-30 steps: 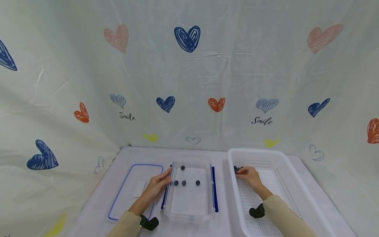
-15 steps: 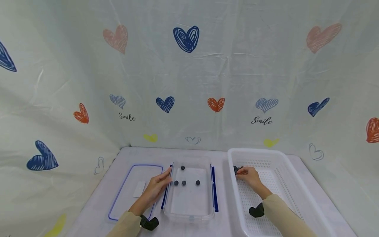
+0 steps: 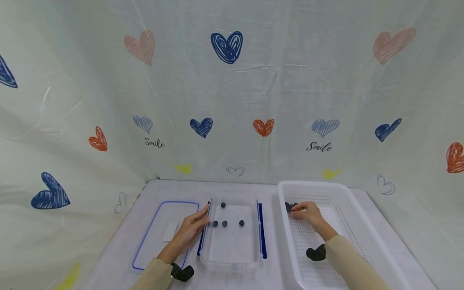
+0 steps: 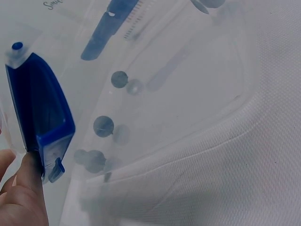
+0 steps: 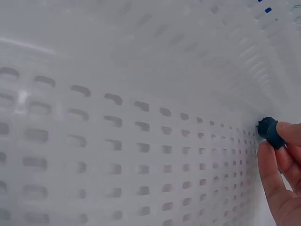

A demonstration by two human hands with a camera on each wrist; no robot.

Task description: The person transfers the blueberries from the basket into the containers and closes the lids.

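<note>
Several small dark blueberries (image 3: 241, 223) lie in a clear lidless plastic box (image 3: 232, 264) with blue side latches. My left hand (image 3: 188, 231) rests against the box's left side, its fingers stretched along the wall; in the left wrist view a fingertip (image 4: 32, 165) is right at the lower end of the blue latch (image 4: 47, 103). Inside the white basket (image 3: 290, 257), near its far left corner, my right hand (image 3: 308, 213) pinches a blueberry (image 5: 273, 134) between thumb and fingertips. More blueberries (image 3: 288, 206) sit just beyond those fingertips, partly hidden by them.
Left of the box lies a clear lid (image 3: 146, 233) with a blue rim, a white rectangle (image 3: 170, 231) showing on it. The tall perforated basket wall (image 5: 141, 141) surrounds my right hand. A curtain (image 3: 232, 92) printed with hearts hangs behind the table (image 3: 272, 233).
My right hand has shifted very slightly among the blueberries at the basket's corner, its forearm a little to the right. The left hand and the box stay where they were.
</note>
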